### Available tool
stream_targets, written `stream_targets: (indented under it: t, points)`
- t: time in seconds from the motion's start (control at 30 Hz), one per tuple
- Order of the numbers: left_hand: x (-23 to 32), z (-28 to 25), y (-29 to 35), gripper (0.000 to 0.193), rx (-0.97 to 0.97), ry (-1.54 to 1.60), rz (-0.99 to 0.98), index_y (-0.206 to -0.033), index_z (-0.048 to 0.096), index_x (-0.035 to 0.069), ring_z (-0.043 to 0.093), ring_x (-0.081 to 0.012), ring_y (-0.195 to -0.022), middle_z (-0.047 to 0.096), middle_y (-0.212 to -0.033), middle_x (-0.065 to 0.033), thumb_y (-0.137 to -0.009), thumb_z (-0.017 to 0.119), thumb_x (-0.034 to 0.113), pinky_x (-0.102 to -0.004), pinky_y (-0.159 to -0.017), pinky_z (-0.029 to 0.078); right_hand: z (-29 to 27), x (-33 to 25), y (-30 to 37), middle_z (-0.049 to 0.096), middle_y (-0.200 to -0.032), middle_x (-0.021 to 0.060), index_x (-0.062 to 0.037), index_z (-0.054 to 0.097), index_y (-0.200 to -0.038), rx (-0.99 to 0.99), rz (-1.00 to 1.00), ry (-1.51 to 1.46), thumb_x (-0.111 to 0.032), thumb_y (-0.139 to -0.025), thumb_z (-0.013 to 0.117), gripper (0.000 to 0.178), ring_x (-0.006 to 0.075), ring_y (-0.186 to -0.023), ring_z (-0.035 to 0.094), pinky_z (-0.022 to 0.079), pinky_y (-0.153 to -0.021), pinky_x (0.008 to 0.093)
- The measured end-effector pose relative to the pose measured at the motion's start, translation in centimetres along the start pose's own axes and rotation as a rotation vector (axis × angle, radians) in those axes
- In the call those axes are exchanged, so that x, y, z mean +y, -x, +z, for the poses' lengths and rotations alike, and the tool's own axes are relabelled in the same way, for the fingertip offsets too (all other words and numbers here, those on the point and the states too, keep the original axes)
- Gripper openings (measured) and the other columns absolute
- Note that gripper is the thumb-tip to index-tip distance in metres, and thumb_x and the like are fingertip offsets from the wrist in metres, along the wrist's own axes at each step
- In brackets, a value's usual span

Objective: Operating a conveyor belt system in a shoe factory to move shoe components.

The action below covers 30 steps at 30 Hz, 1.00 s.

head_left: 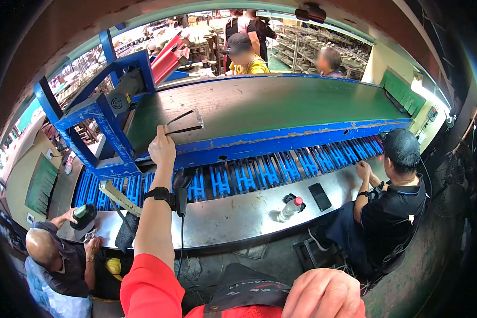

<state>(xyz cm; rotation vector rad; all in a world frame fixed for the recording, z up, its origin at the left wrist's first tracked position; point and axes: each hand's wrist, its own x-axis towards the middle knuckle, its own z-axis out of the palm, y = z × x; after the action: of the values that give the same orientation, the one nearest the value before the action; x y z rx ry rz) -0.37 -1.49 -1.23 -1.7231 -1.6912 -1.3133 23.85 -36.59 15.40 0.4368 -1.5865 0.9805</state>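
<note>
My left hand [162,148], its arm stretched forward in a red sleeve with a black wristband, is closed on a pair of glasses [201,120]. The fingers grip the ends of the dark temples, and the clear lens end points to the right. Below the glasses lies the green conveyor belt [281,106]; I cannot tell whether they touch it. My right hand [323,294] is curled at the lower edge, close to my red top and beside a dark apron [249,289]. Whatever its fingers may hold is hidden.
Blue slats [244,175] run under the conveyor. On the metal ledge [217,222] stand a red-capped bottle [291,208] and a black phone [319,196]. One co-worker [405,212] sits at right; another [53,259] handles a shoe-like item [83,217] at left. Several people are behind the conveyor.
</note>
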Motion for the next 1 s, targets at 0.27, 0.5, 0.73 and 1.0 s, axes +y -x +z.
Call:
stream_targets:
  t: [0.27, 0.5, 0.73, 1.0]
  points:
    - [-0.6, 0.3, 0.2, 0.013, 0.016, 0.019, 0.007, -0.090, 0.052, 0.010, 0.061, -0.0366, -0.056, 0.060, -0.061, -0.0187, -0.093, 0.050, 0.022, -0.0470, -0.050, 0.047, 0.7, -0.5, 3.9, 0.061, -0.088, 0.0280, 0.0097, 0.058, -0.081, 0.162, 0.187, -0.228, -0.011, -0.088, 0.050, 0.023, 0.0426, -0.083, 0.063, 0.054, -0.073, 0.0454]
    - [-0.1, 0.2, 0.2, 0.014, 0.009, 0.025, 0.003, -0.090, 0.053, 0.009, 0.061, -0.0370, -0.057, 0.061, -0.061, -0.0189, -0.094, 0.049, 0.022, -0.0470, -0.051, 0.047, 0.1, -0.2, 0.7, 0.064, -0.092, 0.0167, 0.0012, 0.065, -0.087, 0.027, 0.100, -0.036, -0.006, -0.087, 0.059, 0.010, 0.0312, -0.082, 0.065, 0.054, -0.068, 0.0357]
    - [-0.9, 0.1, 0.2, 0.015, 0.027, 0.028, 0.008, -0.088, 0.053, 0.009, 0.061, -0.0371, -0.056, 0.060, -0.060, -0.0189, -0.094, 0.049, 0.022, -0.0472, -0.051, 0.047, 0.4, -0.2, 0.2, 0.065, -0.096, 0.0129, -0.0019, 0.068, -0.090, -0.023, 0.049, 0.037, -0.007, -0.087, 0.063, 0.008, 0.0270, -0.086, 0.065, 0.054, -0.071, 0.0323]
    - [-0.5, 0.3, 0.3, 0.011, 0.015, 0.036, 0.004, -0.091, 0.053, 0.009, 0.061, -0.0372, -0.057, 0.061, -0.061, -0.0192, -0.092, 0.051, 0.020, -0.0472, -0.051, 0.047, 0.0, 0.0, 0.0, 0.064, -0.095, 0.0113, -0.0033, 0.067, -0.087, -0.015, 0.035, 0.045, -0.008, -0.087, 0.063, 0.006, 0.0261, -0.086, 0.065, 0.054, -0.071, 0.0312]
